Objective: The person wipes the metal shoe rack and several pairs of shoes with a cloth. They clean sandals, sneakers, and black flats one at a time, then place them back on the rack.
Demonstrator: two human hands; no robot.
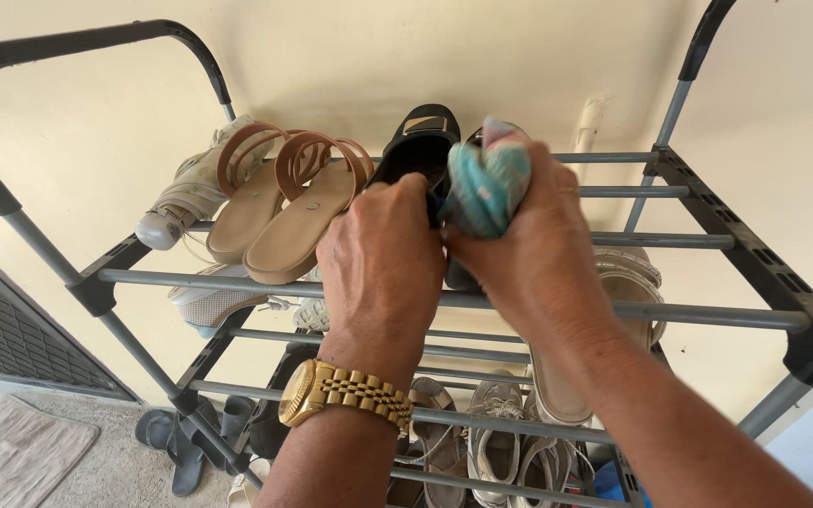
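Grey shoe rack (482, 299) against cream wall: at frame centre my left hand (383, 259) clasps a black sandal (418, 150); my right hand (529, 249), fingers closed, presses a teal cloth (486, 183) on it. Wiping step; next calls for steady rubbing.

Left hand (383, 259) and right hand (534, 254), both bare with forearms unsleeved. A gold-coloured metal wristwatch (342, 393) with a linked bracelet encircles the left wrist, its round case at the wrist's outer side.
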